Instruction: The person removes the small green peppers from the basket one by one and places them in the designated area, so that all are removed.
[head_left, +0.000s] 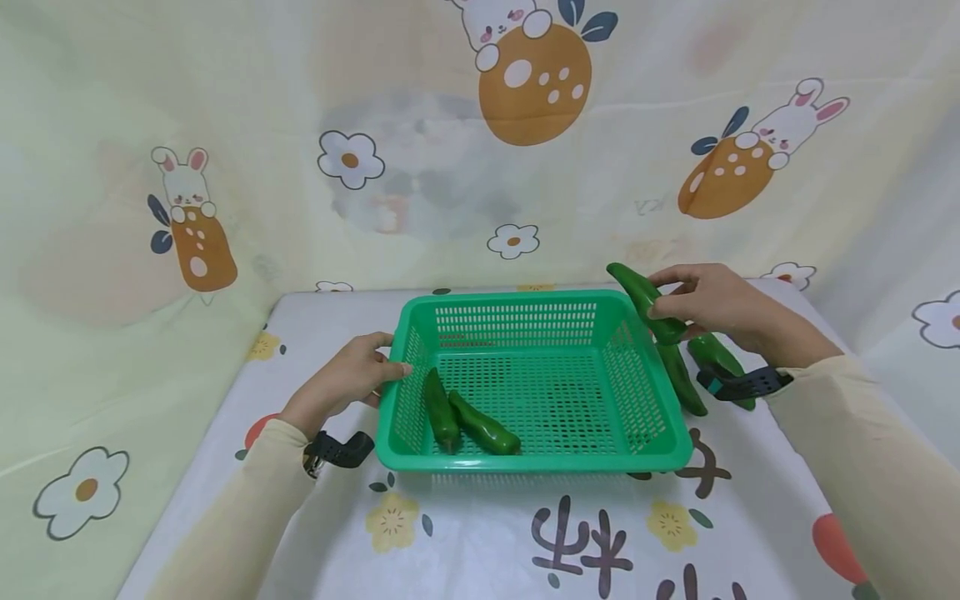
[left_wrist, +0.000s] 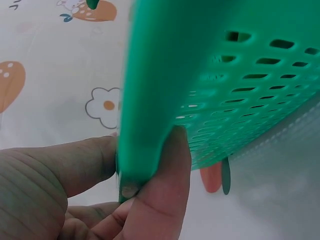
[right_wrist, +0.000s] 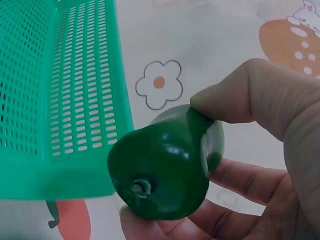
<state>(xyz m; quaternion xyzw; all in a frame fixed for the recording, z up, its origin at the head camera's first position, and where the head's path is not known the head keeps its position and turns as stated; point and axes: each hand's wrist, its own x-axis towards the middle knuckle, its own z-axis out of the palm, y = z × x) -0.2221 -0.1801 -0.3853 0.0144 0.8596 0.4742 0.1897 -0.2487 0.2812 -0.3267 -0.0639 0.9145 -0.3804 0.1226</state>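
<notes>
1. The left hand (head_left: 356, 375) is pinching the left rim of the green basket (head_left: 525, 463) – its grip is grasping the edge, with the thumb on one side and fingers on the other
2. The right hand (head_left: 723, 304) is holding a large green pepper (head_left: 641, 296) at the basket's far right corner – its grip is grasping the pepper between thumb and fingers, and the stem end is facing the right wrist camera
3. Inside the basket, an upright-lying pepper (head_left: 440, 410) and a slanting pepper (head_left: 483, 425) are resting near the left front corner
4. Outside, a nearer pepper (head_left: 681, 379) is lying just beside the right wall, and an outer pepper (head_left: 720, 362) is lying farther right, partly hidden by the wrist strap (head_left: 742, 383)
5. The basket is standing on the patterned tabletop (head_left: 465, 542)
</notes>
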